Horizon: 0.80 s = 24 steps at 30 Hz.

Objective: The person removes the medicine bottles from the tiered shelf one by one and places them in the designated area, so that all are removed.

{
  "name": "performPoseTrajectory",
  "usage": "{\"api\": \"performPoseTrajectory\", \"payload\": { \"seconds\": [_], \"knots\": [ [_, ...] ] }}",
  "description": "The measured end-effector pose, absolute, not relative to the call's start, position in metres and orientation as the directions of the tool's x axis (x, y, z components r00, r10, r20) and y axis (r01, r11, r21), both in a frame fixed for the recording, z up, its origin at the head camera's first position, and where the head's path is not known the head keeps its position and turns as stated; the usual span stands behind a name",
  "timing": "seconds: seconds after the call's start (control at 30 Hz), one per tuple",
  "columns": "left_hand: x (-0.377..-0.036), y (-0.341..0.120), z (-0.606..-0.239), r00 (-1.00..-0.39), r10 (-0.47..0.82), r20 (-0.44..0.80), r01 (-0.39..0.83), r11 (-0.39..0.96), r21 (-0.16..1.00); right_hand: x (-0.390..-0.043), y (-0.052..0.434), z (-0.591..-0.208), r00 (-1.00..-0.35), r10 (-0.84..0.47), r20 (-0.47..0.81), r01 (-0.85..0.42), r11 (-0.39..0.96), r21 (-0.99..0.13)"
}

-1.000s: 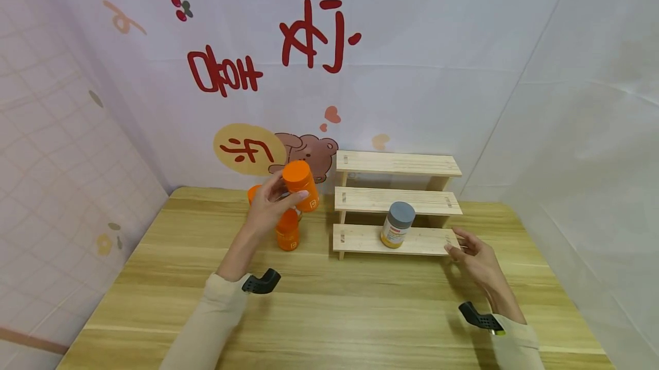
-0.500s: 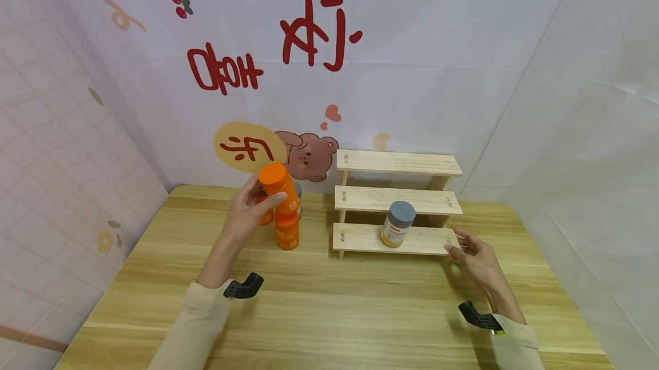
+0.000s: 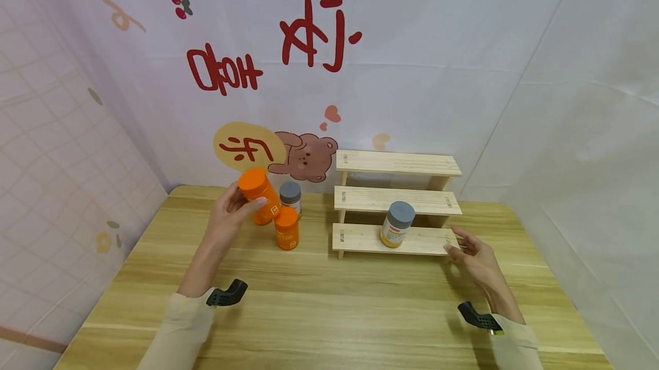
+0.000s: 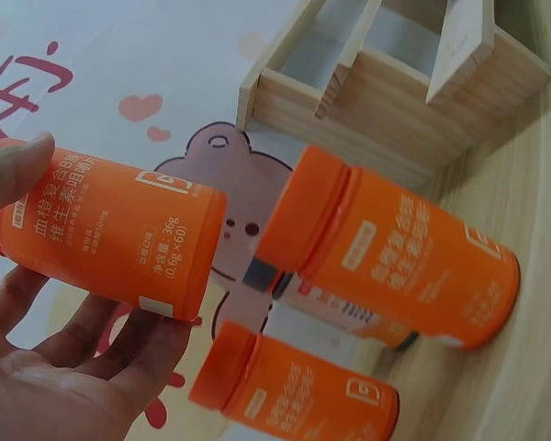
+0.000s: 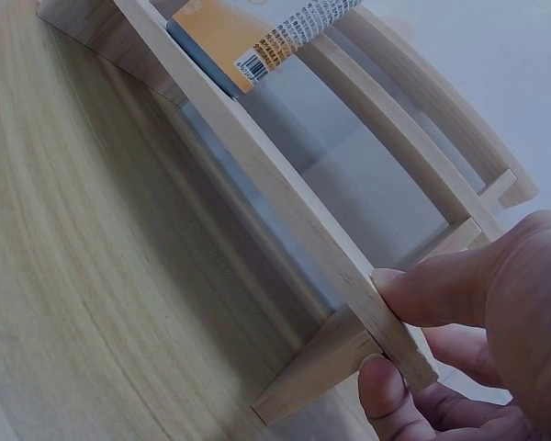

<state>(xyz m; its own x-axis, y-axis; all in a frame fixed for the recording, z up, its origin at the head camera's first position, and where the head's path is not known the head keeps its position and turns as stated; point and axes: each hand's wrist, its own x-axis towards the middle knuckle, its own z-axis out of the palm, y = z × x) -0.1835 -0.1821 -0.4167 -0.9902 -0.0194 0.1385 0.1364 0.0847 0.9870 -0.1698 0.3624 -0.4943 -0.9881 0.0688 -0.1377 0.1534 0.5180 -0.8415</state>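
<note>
My left hand point(image 3: 233, 211) grips an orange bottle point(image 3: 257, 194) with an orange cap, held tilted above the table's back left. In the left wrist view the thumb point(image 4: 16, 173) lies on the held bottle point(image 4: 110, 241). Just below it stand a second orange bottle point(image 3: 286, 229), a third orange one point(image 4: 298, 397) and a grey-capped bottle point(image 3: 290, 197). My right hand point(image 3: 471, 254) pinches the right end of the lowest step of a wooden three-step shelf point(image 3: 370, 238); thumb and finger point(image 5: 413, 299) clamp the board's edge point(image 5: 257, 161). A yellow bottle with a grey cap point(image 3: 397, 225) stands on that step.
The wooden table point(image 3: 329, 313) stretches wide in front of the shelf. A white backdrop with red letters and a bear sticker point(image 3: 308, 155) closes off the back, and a tiled wall point(image 3: 62, 175) the left. The upper two steps point(image 3: 396, 163) carry nothing.
My left hand has carried the orange bottle left and down, away from the shelf, uncovering the grey-capped bottle behind. The right hand has stayed on the shelf's end.
</note>
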Motion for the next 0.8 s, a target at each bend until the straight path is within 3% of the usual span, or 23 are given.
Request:
{"api": "performPoseTrajectory", "payload": {
  "seconds": [0.53,0.8],
  "knots": [
    [-0.174,-0.202,-0.436,-0.988,-0.036,0.153,0.149,0.088,0.985,-0.171,0.363,-0.495,-0.990,0.075,-0.120,0.141,0.497,-0.856],
    [-0.171,-0.205,-0.445,-0.996,-0.077,0.045,0.032,0.161,0.986,-0.171,0.363,-0.495,-0.990,0.072,-0.119,0.139,0.486,-0.863]
  ]
}}
